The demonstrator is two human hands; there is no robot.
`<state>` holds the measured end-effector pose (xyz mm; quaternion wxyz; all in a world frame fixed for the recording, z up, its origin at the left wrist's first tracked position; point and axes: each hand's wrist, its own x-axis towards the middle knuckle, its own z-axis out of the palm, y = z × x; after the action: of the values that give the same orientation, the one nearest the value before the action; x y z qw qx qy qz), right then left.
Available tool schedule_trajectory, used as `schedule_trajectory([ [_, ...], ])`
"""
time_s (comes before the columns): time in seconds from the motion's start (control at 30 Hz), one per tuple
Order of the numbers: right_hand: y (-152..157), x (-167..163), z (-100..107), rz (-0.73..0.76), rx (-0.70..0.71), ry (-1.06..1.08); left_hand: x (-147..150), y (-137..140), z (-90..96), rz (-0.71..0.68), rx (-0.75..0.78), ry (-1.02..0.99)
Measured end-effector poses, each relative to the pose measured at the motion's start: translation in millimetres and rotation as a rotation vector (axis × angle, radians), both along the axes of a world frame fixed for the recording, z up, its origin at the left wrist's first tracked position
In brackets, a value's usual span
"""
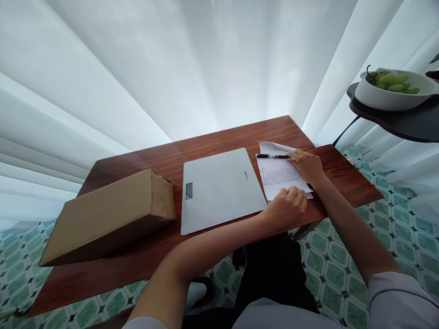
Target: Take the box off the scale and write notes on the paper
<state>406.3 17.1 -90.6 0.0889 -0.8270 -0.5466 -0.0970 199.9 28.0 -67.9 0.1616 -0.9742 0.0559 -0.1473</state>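
Both hands rest on paper (pixel 279 176), left hand (pixel 286 206) fisted, right hand (pixel 308 165) touching pen (pixel 272 156).

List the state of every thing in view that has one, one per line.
Brown cardboard box: closed, taped, lying flat.
Grey glass scale: display blank.
White printed paper sheet: flat, far corner curled.
Black pen: lying on the sheet.
Left hand: fisted on the sheet.
Right hand: touching the pen.
White bowl: holds green grapes.

Red-brown wood-grain surface (pixel 219 137); pale grey scale (pixel 219 189); plain tan cardboard box (pixel 109 214); white paper (pixel 279 176) covered in dark lines of text; black pen (pixel 272 156); green-and-white patterned floor tiles (pixel 394 228); white bowl (pixel 391 98) with green grapes (pixel 396 83); white curtains (pixel 171 68)
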Motion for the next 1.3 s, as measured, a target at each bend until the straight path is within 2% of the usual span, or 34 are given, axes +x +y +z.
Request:
schedule_trajectory([
  [0.13,4.2,0.8,-2.3,-0.004,0.013,-0.018,-6.8,-2.8,-5.0,0.004,-0.064,0.061],
  [0.3,5.8,-1.5,-1.3,0.007,-0.061,-0.149,-18.5,-7.6,-18.8,0.035,-0.065,0.038],
  [0.47,1.8,-8.4,8.8,-0.1,-0.077,-0.272,-22.8,-9.4,-23.5,0.037,-0.079,-0.013],
  [0.67,-0.8,-21.5,29.7,-0.109,0.12,-0.21,-21.6,-10.6,-24.9,0.051,-0.119,-0.032],
  [0.77,1.1,-36.7,35.3,-0.083,0.157,-0.195,-21.3,-11.1,-26.5,0.057,-0.14,-0.044],
  [0.93,2.1,-51.8,30.8,-0.037,0.12,-0.302,-21.4,-11.2,-24.6,0.049,-0.16,-0.019],
  [1.1,0.5,-39.2,26.7,-0.076,0.212,-0.338,-22.0,-11.8,-22.1,0.054,-0.157,0.045],
  [1.2,1.2,-33.5,29.0,-0.099,0.289,-0.248,-22.6,-12.5,-23.8,0.047,-0.15,0.056],
  [1.3,1.4,-37.9,31.3,-0.061,0.419,-0.044,-22.6,-12.5,-26.2,0.048,-0.151,0.054],
])
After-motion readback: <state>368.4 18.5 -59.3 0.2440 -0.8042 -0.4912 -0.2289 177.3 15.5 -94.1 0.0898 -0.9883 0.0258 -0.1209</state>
